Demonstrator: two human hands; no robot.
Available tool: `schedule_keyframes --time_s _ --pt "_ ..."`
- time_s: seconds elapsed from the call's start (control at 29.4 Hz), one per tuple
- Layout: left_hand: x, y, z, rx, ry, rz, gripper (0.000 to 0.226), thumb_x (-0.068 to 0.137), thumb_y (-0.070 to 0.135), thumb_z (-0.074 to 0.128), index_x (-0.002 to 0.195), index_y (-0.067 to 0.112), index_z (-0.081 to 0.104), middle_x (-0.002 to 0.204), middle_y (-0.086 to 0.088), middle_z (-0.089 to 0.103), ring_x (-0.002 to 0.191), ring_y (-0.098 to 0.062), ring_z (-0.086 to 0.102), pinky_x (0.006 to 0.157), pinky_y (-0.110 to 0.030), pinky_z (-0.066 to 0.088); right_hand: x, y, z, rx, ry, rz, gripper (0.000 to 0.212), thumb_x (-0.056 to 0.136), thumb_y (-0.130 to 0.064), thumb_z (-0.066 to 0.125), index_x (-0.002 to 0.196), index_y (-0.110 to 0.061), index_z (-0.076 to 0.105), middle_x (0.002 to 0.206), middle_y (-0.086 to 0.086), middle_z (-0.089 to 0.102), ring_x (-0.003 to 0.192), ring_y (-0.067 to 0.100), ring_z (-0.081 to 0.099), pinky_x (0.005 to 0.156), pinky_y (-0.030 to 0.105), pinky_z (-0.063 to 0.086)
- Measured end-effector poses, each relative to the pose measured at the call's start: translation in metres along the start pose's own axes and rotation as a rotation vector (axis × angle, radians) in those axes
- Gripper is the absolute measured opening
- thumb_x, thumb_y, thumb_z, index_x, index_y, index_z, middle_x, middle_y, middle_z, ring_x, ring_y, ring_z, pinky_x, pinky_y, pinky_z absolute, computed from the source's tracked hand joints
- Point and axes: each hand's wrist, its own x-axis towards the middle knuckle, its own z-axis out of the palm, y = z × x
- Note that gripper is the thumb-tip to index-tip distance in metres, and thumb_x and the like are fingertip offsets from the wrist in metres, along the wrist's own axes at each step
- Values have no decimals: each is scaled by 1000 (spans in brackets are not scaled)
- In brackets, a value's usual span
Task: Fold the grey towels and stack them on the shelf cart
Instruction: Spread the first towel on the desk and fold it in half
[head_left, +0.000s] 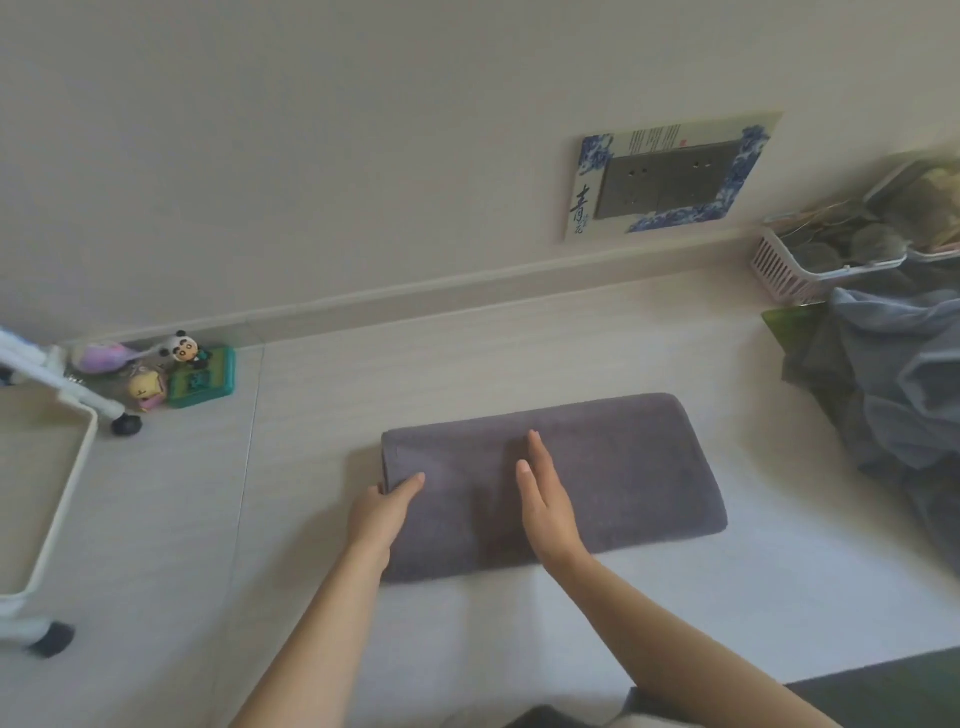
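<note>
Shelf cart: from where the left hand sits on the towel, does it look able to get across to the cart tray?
Probably yes: the floor between the left hand and the shelf cart is bare, with nothing in the way.

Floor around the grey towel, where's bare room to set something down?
Bare floor lies between the grey towel and the cart, and between towel and wall. Crowded: toys in the left corner, heaped cloth and baskets on the right.
</note>
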Motion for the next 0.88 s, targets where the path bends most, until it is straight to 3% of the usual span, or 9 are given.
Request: schedule_keyframes --time_s 0.14,0.24,0.34,0.48,0.54,0.61,0.71,0.78,0.88 --pt "-22 22 -7 -152 -143 141 26 80 26 73 97 8 64 99 -14 71 88 -27 69 83 -47 55 1 3 2 14 41 -19 47 101 -30 33 148 -28 25 151 -18 28 138 0 24 113 21 17" --pt "-47 42 1 -96 -164 293 29 77 27 75 98 13 62 100 -7 71 93 -25 68 86 -46 54 1 4 2 24 49 -35 45 102 -31 31 146 -29 28 151 -16 30 138 3 27 113 23 19" --pt "-73 59 17 17 -129 410 45 68 40 74 103 16 59 100 0 69 95 -20 66 88 -43 53 2 -1 -5 57 11 10 46 102 -38 26 146 -29 28 148 -15 33 136 6 30 107 21 20" --pt "-96 76 33 255 2 450 44 81 38 68 110 11 49 110 -6 63 105 -29 59 86 -34 45 2 -8 -26 209 -50 64 51 98 -52 26 138 -26 45 139 -10 47 127 8 43 108 24 28" --pt "-106 87 42 302 24 476 42 83 36 66 109 10 45 110 -8 62 106 -30 57 81 -33 41 -5 -12 -51 55 90 -42 41 100 -45 29 127 -27 55 127 -10 58 118 8 51 100 25 35" --pt "-112 95 52 324 29 508 39 84 36 65 104 11 42 102 -6 60 101 -29 57 76 -32 38 -9 -14 -80 -120 330 -108 38 101 -36 29 122 -22 58 121 -7 62 115 13 54 95 27 39" --pt "-125 104 76 311 27 529 37 84 34 66 99 12 40 80 5 50 86 -25 52 71 -29 34 -6 0 -131 -234 503 -13 44 101 -36 25 120 -14 58 117 8 63 112 30 55 91 36 40" --pt "-131 107 90 277 22 546 37 83 31 67 98 11 40 77 6 48 82 -24 51 70 -29 33 -1 12 -149 -235 391 91 48 101 -41 21 122 -13 54 119 12 61 112 33 54 89 37 40" --pt "-146 112 133 261 -4 565 38 82 31 69 97 11 40 80 2 50 80 -23 51 71 -28 35 4 29 -180 -142 225 114 50 100 -46 21 123 -18 56 126 5 60 119 25 52 89 28 36"
